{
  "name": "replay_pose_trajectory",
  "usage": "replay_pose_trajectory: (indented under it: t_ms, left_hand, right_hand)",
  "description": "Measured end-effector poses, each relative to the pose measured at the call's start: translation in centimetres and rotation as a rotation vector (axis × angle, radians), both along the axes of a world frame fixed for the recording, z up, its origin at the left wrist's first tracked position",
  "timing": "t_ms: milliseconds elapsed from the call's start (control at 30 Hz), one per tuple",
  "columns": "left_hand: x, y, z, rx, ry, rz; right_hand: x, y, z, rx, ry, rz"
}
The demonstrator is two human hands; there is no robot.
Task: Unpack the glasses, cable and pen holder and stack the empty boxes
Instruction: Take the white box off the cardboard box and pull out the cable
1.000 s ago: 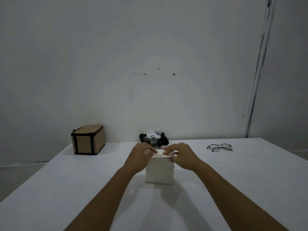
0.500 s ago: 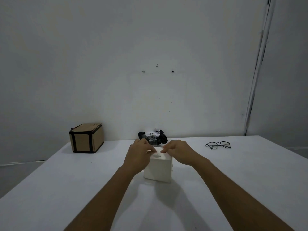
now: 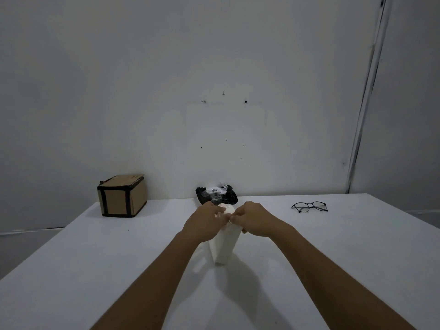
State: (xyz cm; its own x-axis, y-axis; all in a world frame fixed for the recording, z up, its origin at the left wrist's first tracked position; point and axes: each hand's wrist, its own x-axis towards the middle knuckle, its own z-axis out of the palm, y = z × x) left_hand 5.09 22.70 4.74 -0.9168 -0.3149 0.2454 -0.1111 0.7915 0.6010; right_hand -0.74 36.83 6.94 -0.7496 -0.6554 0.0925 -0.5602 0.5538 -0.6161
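Note:
A small white box (image 3: 225,245) stands at the middle of the white table (image 3: 119,270), tilted up on one lower corner. My left hand (image 3: 204,222) grips its top left side and my right hand (image 3: 252,221) pinches its top edge on the right. What is inside the box is hidden. A pair of black-rimmed glasses (image 3: 309,206) lies on the table at the back right. A black, plastic-wrapped bundle (image 3: 216,195) sits just behind the white box, by the wall. A brown cardboard box with black tape (image 3: 122,196) stands at the back left.
A plain white wall (image 3: 214,91) rises directly behind the table's far edge. The table's left edge runs diagonally past the cardboard box, and its right edge falls away beyond the glasses.
The white box stood flat and square before; now it is turned and tipped up on a corner between both hands, which have closed in on its top.

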Motion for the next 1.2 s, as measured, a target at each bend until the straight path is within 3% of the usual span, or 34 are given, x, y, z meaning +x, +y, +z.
replay_pose_trajectory:
  t_ms: [167,567,700,833,900,1033,1200]
  left_hand:
    - [-0.1,0.5,0.4,0.080,-0.017,-0.128]
    - [1.4,-3.3,1.9,0.118,0.037,-0.150]
    - [1.1,-3.3,0.9,-0.114,0.143,-0.042]
    - [1.3,-3.1,0.1,-0.504,0.215,0.030]
    - [1.4,-3.2,0.1,-0.473,0.155,-0.014]
    - [1.5,-3.6,0.0,-0.224,0.134,-0.035]
    - [1.4,-4.0,0.0,-0.180,0.114,-0.032]
  right_hand:
    - [0.6,0.1,-0.1,-0.041,-0.037,0.035]
    - [0.3,-0.7,-1.6,-0.017,0.569,0.056]
    - [0.4,-1.4,-1.4,0.056,0.538,0.094]
    - [0.5,-1.9,-1.3,0.089,0.456,0.086]
    - [0.6,-2.2,-1.0,0.107,0.421,0.082]
    - [0.5,-2.5,0.0,0.140,0.298,0.060]
    - [-0.1,-2.6,1.8,0.292,0.253,0.099]
